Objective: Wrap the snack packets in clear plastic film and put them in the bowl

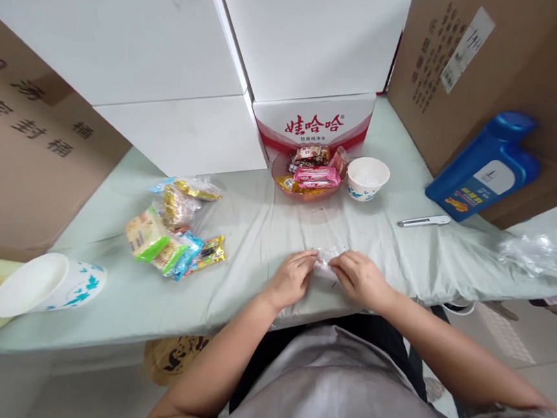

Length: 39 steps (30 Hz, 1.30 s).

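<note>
Near the table's front edge my left hand [294, 279] and my right hand [357, 278] face each other, fingers closed on a small piece of clear plastic wrap [323, 264]. The wrap lies between them, low over the tablecloth; whether anything is inside it I cannot tell. Beyond my hands stands a pink see-through bowl [303, 197] with several wrapped snacks [316, 176] in it. Right beside it is a white paper cup [367, 178] with blue leaf prints and something pale or clear inside.
Packaged snacks [174, 226] lie in a pile to the left. Further left, a paper cup stack [77, 286] rests on its side. A white utility knife [424, 221] and a blue bottle [487, 169] are at the right. Cartons [315, 124] line the back.
</note>
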Tool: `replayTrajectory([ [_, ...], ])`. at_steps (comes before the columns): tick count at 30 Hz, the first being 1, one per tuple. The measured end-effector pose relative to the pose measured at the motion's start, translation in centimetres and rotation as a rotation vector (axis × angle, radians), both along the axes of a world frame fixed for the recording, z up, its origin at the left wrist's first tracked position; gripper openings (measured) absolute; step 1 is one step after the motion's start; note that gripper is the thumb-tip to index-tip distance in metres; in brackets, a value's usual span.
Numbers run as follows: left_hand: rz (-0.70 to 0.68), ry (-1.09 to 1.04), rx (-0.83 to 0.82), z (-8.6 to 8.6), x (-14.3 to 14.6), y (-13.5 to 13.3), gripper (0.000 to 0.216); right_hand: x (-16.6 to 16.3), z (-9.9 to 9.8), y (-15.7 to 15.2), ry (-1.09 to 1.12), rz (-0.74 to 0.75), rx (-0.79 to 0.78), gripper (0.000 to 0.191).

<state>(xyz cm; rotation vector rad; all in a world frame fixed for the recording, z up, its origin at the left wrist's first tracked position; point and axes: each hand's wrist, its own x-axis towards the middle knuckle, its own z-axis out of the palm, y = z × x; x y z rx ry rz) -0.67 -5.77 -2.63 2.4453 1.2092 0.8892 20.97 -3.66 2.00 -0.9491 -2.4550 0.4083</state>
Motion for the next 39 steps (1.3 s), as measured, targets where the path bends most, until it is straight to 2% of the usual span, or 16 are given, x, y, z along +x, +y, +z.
replayTrajectory([
  [3,0.072,-0.025,0.000,-0.2,0.0,-0.1,0.049,-1.3,-0.5,2.7,-0.130,-0.132,-0.004,0.023],
  [7,0.031,-0.042,0.033,0.1,0.0,0.0,0.057,-2.5,-1.9,4.4,-0.290,-0.169,0.000,0.018],
  [11,-0.043,0.004,0.078,0.6,0.2,0.2,0.048,-1.5,-2.4,5.0,-0.262,-0.198,0.014,0.016],
  [15,0.041,0.034,0.055,0.8,0.4,0.2,0.037,0.4,-1.5,4.9,-0.119,-0.312,0.101,0.019],
  [16,0.050,0.041,0.049,0.8,0.4,0.2,0.036,0.6,-1.4,4.6,-0.068,-0.274,0.125,0.020],
  [18,0.040,0.043,0.037,0.9,0.4,0.1,0.035,0.6,-1.5,3.5,-0.016,-0.097,0.143,0.023],
  [20,0.038,0.008,0.033,0.9,0.3,0.0,0.032,0.2,-2.1,2.2,-0.048,0.079,0.124,0.030],
  [23,0.102,-0.098,0.039,0.9,0.0,-0.1,0.027,-0.6,-3.4,0.8,-0.108,0.147,0.080,0.035],
  [25,0.166,-0.151,0.039,0.8,-0.1,-0.2,0.026,-0.7,-3.7,1.1,-0.101,0.165,0.062,0.033],
  [27,0.209,-0.177,0.028,0.8,-0.3,-0.2,0.024,-0.2,-3.2,2.6,-0.062,0.195,0.066,0.031],
  [29,0.215,-0.179,0.009,0.7,-0.3,-0.1,0.024,0.5,-1.7,5.3,-0.001,0.156,0.111,0.032],
  [30,0.210,-0.173,0.000,0.6,-0.3,0.0,0.024,0.9,-0.7,7.0,0.041,0.083,0.161,0.033],
  [32,0.197,-0.159,-0.017,0.6,-0.3,0.1,0.024,1.7,1.6,10.9,0.096,-0.165,0.251,0.035],
  [34,0.187,-0.157,-0.023,0.5,-0.4,0.3,0.024,2.1,3.5,14.8,0.052,-0.403,0.279,0.038],
  [36,0.187,-0.163,-0.018,0.3,-0.4,0.5,0.025,2.1,4.6,17.9,-0.196,-0.510,0.149,0.043],
  [39,0.189,-0.175,-0.014,0.3,-0.4,0.7,0.025,1.6,4.9,20.5,-0.467,-0.480,-0.059,0.053],
])
